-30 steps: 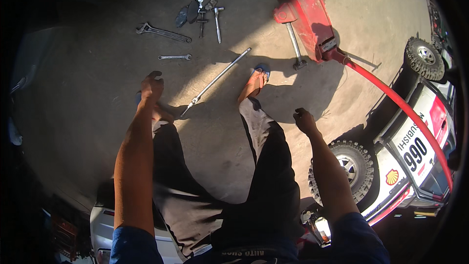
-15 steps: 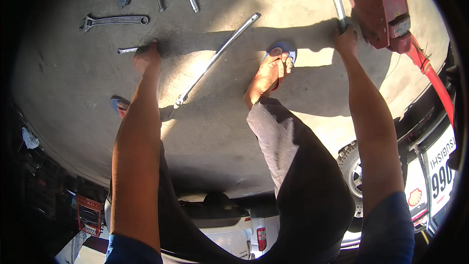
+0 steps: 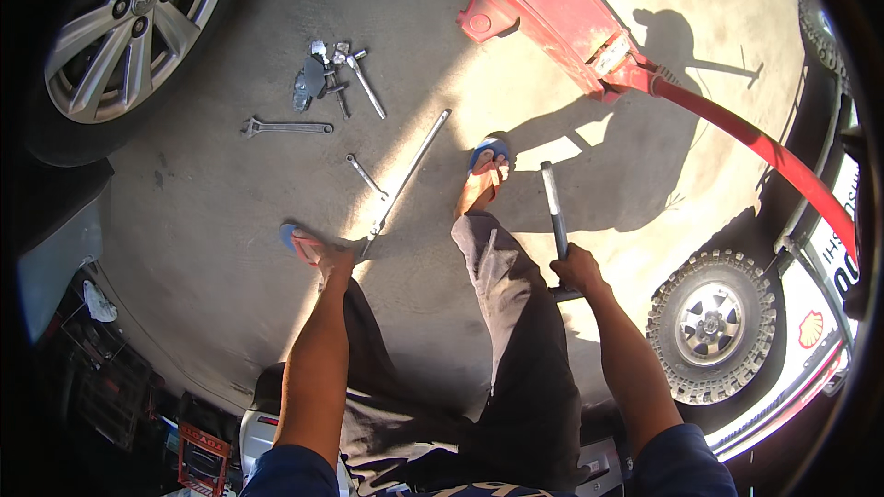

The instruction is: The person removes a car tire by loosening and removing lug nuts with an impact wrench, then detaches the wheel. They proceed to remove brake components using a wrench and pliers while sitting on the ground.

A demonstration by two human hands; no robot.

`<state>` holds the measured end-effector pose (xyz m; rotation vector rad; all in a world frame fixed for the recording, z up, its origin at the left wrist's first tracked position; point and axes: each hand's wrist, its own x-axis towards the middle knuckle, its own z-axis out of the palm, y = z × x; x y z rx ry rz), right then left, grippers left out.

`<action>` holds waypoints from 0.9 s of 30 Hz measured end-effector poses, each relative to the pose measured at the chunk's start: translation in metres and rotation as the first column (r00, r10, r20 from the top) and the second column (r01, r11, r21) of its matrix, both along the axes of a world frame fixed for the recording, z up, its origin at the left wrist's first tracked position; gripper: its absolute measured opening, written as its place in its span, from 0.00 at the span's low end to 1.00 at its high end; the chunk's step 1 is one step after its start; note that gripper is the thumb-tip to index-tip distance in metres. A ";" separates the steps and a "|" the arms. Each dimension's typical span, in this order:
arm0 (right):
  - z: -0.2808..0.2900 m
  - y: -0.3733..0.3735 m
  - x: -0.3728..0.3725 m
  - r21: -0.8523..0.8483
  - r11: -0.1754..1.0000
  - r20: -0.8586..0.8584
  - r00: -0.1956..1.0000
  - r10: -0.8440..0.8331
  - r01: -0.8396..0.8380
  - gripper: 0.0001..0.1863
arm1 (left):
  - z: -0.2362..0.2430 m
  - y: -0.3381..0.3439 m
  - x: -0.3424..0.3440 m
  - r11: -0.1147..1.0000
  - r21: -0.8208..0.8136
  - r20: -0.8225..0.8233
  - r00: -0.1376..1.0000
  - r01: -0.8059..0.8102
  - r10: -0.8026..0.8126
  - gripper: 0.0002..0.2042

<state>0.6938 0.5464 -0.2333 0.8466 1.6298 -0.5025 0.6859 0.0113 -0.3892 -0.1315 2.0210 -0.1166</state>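
In my right hand (image 3: 575,270) is a straight metal bar (image 3: 552,198) with a dark lower part, upright over the floor beside my right leg; a dark piece also shows below the fist. My left hand (image 3: 339,263) hangs low in front of my left foot, its fingers hard to make out against the foot. On the floor between my feet lie a long chrome breaker bar (image 3: 412,173) and a small combination wrench (image 3: 366,176). Farther off are an adjustable wrench (image 3: 287,127), a chrome bar with a crosswise head (image 3: 366,85) and dark flat pads (image 3: 311,81).
A red floor jack (image 3: 543,5) with a long red handle (image 3: 750,133) stretches across the far right. A car wheel (image 3: 138,28) stands at the far left. To my right are a knobby off-road tyre (image 3: 665,331) and a white vehicle. Clutter (image 3: 97,368) fills the left rim.
The small wrench by my left hand now lies apart from it on the floor. My right hand has drawn the bar nearer. The view has shifted, bringing the car wheel into sight.
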 end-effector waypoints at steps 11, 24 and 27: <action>0.045 -0.017 0.210 -0.045 0.999 0.305 0.952 0.040 -0.027 0.29 | -0.104 0.090 -0.057 0.829 0.094 -0.259 0.791 -0.551 0.554 0.13; 0.064 -0.007 0.194 0.058 0.997 0.380 0.924 0.028 -0.054 0.32 | -0.139 0.083 -0.052 0.747 -0.006 -0.173 0.736 -0.665 0.654 0.21; 0.085 -0.006 0.195 0.068 0.996 0.363 0.931 0.024 -0.052 0.33 | -0.053 0.055 -0.041 0.881 0.159 -0.208 0.857 -0.446 0.472 0.18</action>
